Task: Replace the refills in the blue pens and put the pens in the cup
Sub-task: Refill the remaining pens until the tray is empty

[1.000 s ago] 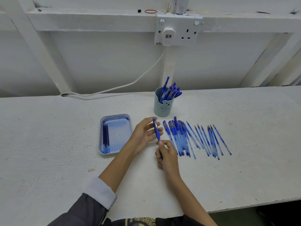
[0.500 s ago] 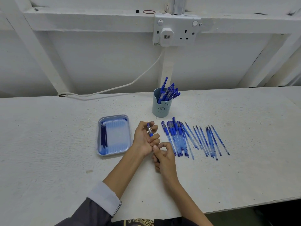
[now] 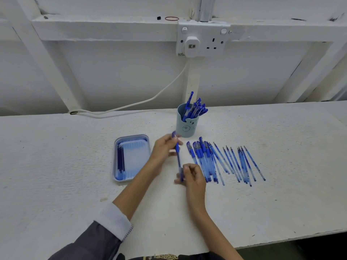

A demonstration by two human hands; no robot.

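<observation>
Two hands, one slim blue plastic pen (image 3: 178, 156)
Left hand (image 3: 164, 148) grips the top, right hand (image 3: 194, 175) pinches the bottom (slightly blurred)

A single wide-angle camera worn on the head looks forward and down from the near edge of the desk (image 3: 56, 166), close above its middle, facing the wall (image 3: 112, 81) behind its far edge.

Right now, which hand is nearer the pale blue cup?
Left. The left hand is just in front of the pale blue cup; the right hand, sharing the blue plastic pen, sits farther off, lower in view.
</observation>
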